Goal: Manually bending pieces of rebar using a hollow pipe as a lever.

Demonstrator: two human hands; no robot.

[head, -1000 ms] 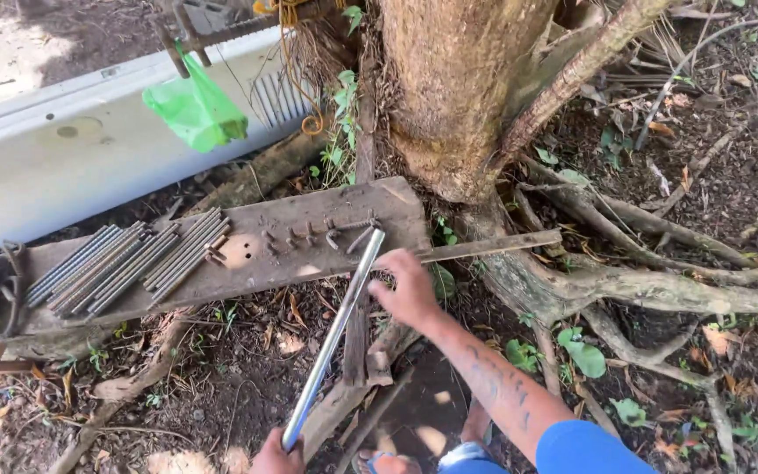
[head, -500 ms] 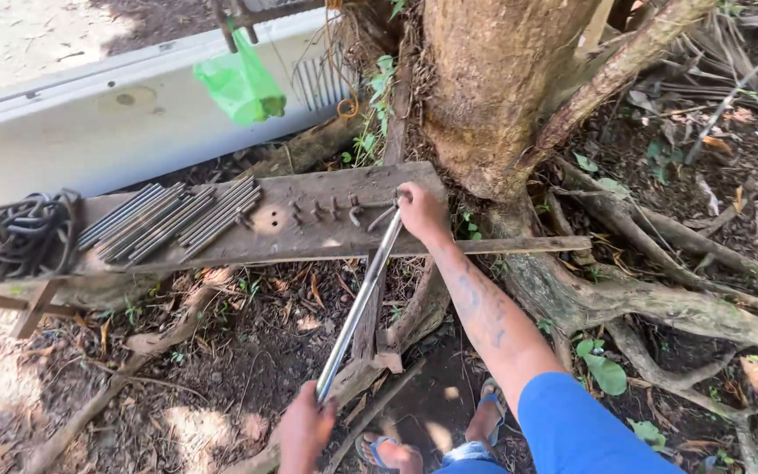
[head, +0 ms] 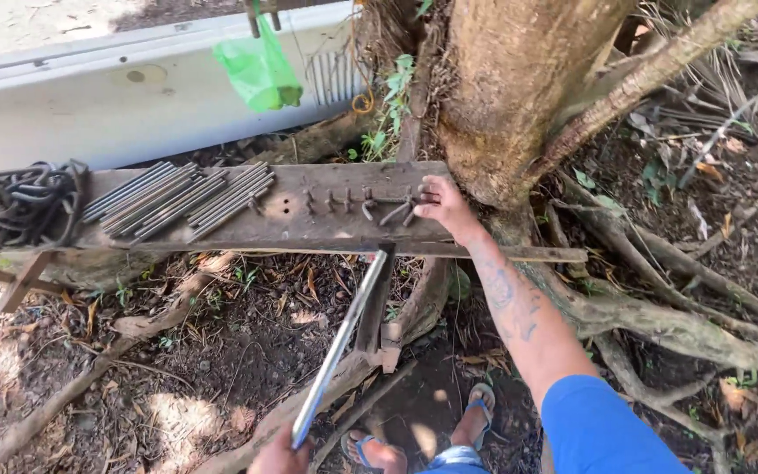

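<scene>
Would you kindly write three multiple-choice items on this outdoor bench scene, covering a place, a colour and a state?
1. Where do the straight metal rods lie?
A. on the wooden board
B. on the ground
C. against the trunk

2. What colour is the hanging plastic bag?
A. blue
B. green
C. white

3. What is the right hand doing?
A. gripping the long metal tube
B. hanging free
C. resting on the board by the bent pegs

Answers: 1 A, the rods lie side by side on the wooden board. 2 B, the bag is bright green. 3 C, its fingers sit at the pegs; the left hand holds the long metal tube.
</scene>
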